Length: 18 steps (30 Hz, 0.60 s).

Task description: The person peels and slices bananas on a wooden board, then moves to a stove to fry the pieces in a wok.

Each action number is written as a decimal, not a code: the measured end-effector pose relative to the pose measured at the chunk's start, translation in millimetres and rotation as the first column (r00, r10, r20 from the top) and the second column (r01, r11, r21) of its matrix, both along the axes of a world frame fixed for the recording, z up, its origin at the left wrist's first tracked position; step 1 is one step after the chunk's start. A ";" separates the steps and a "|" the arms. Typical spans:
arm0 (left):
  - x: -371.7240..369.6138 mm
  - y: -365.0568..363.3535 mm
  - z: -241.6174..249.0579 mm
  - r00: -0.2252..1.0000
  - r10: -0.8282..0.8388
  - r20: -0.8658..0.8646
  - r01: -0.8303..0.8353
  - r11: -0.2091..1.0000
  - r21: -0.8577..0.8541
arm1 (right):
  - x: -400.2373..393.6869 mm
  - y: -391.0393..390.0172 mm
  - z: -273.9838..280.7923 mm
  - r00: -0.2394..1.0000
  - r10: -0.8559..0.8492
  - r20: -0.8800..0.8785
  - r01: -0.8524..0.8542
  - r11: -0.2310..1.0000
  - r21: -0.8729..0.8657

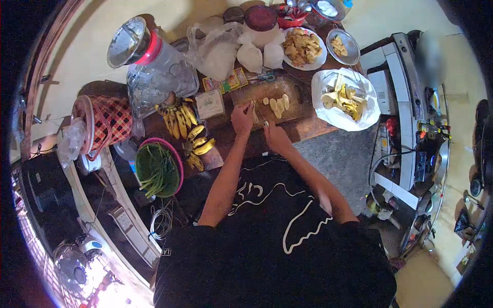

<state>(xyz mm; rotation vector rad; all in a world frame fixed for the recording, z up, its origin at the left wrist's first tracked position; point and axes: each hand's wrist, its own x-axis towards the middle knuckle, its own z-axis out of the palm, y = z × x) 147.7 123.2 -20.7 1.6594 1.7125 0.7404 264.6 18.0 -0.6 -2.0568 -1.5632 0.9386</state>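
Observation:
A wooden cutting board (295, 93) lies on the table in front of me. My left hand (241, 120) is closed around a pale peeled banana (254, 114) near the board's left part. In my right hand (276, 137) is a knife (265, 118), its blade close to the banana; whether it touches is too small to tell. Several banana slices (278, 106) lie on the board just right of the blade. Left of my hands are a bunch of ripe bananas (179, 121) and some loose bananas (204, 147).
A white bag-lined container (372, 114) with banana peels stands at the right. Behind it are a plate of fried pieces (303, 49) and a metal strainer (351, 55). A square package (210, 104) and scissors (264, 77) lie nearby. A pink-rimmed basket of greens (159, 168) is at the left.

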 end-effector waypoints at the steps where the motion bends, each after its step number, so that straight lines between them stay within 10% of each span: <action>1: 0.5 -0.2 -2.6 0.999 0.016 0.032 -0.016 1.000 0.005 | 0.2 -1.3 -0.3 1.000 0.000 -0.010 -0.001 1.000 -0.011; 18: 2.3 -0.6 -4.0 0.997 0.059 -0.040 -0.062 0.996 -0.067 | -4.2 -5.4 13.1 0.998 0.058 0.035 -0.060 0.997 0.056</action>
